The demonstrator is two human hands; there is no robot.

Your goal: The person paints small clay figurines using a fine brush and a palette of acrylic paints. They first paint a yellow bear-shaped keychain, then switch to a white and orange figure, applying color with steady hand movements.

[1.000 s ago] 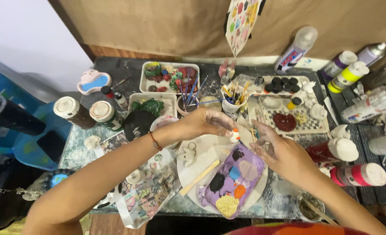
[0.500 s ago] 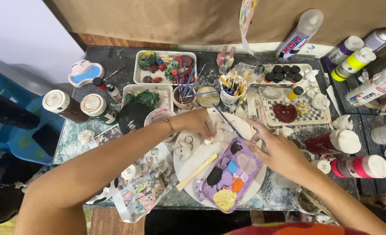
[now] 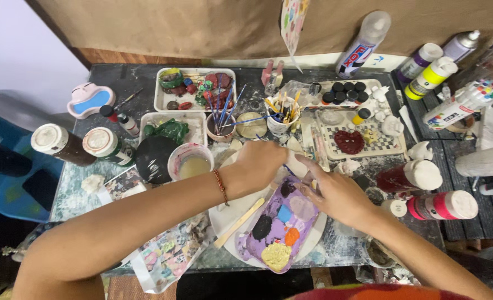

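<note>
Left hand (image 3: 260, 161): reaches over the upper rim of the white plate (image 3: 227, 214), palm down, its fingers curled over something small; what they grip is hidden under the hand.
Right hand (image 3: 335, 191): rests at the upper right edge of the purple palette (image 3: 280, 222), fingers pinched on a thin blue-handled brush (image 3: 290, 171) whose tip points toward the left hand.
Palette: lies on the white plate, with black, blue, orange, pale pink and cream paint blobs; a wooden stick (image 3: 239, 222) lies just beside it on the plate.
Step in hand: painting a small piece, judging by brush and hand meeting above the palette.
Next move calls for: a steady left hold and a light, fine stroke, or a dip into a blob close by.
Worktop (image 3: 74, 194): crowded with jars, bottles, trays and a cup of brushes (image 3: 280, 114).
</note>
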